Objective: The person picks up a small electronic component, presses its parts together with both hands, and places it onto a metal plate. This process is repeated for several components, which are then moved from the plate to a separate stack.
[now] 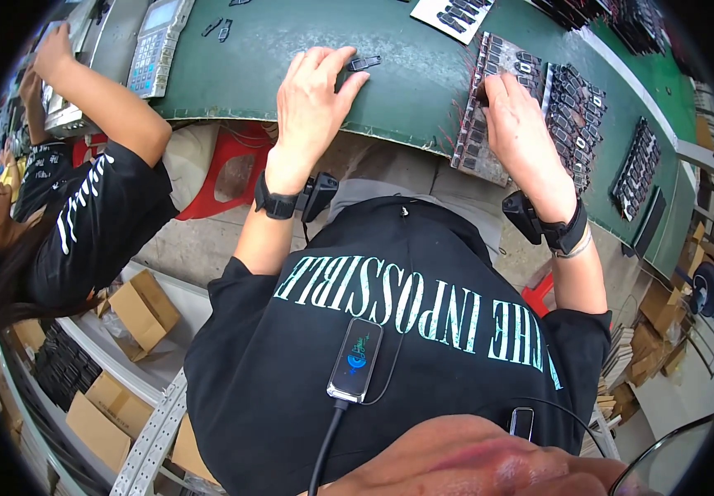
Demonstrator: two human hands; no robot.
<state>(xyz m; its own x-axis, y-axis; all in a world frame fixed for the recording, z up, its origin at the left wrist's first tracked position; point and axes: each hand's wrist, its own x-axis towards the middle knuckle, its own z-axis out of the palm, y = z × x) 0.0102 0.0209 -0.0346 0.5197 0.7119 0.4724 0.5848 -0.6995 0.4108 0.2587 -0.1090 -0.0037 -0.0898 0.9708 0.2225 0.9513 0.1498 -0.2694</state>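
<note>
Black module (366,63): lies singly by loosely parted left hand (311,93), with many others (529,59) rowed on tray (499,54) under right hand (522,120); cannot tell latter's grip or share finished

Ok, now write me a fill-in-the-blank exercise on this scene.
The worktop is coloured ____.
The left wristband is coloured ____.
The loose small part by the left hand lies to the ____ of the right hand.
Missing words: green; black; left.
</note>
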